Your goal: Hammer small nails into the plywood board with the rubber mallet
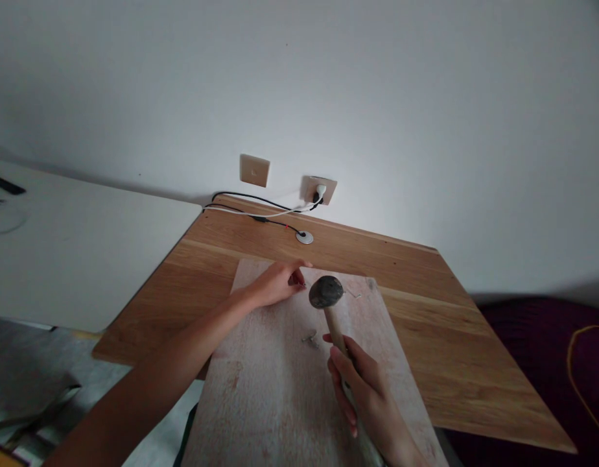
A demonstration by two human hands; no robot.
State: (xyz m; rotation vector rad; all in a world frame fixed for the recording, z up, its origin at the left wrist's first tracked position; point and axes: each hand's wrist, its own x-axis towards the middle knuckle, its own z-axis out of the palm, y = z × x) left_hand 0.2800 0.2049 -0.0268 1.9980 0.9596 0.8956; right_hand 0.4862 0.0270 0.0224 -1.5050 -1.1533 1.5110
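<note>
My right hand (pixel 360 383) is wrapped round the wooden handle of a mallet (pixel 326 292) with a dark, rounded head. The mallet head is raised over a pale, worn wooden board (pixel 260 383). Near the board's far edge, my left hand (pixel 282 283) pinches a small, thin metal piece, perhaps a nail, at its fingertips; it is too small to make out fully. A little pile of small metal pieces (pixel 310 337) lies on the board, left of the mallet handle. Another thin metal piece (pixel 352 294) rests to the right of the mallet head.
Under the board is a brown wooden tabletop (pixel 450 350) against the wall. Black and white cables (pixel 260 214) run along its back to a wall socket (pixel 319 190) and a round grommet (pixel 304 237). A white table (pixel 76 246) adjoins at left; dark purple fabric (pixel 537 350) is at right.
</note>
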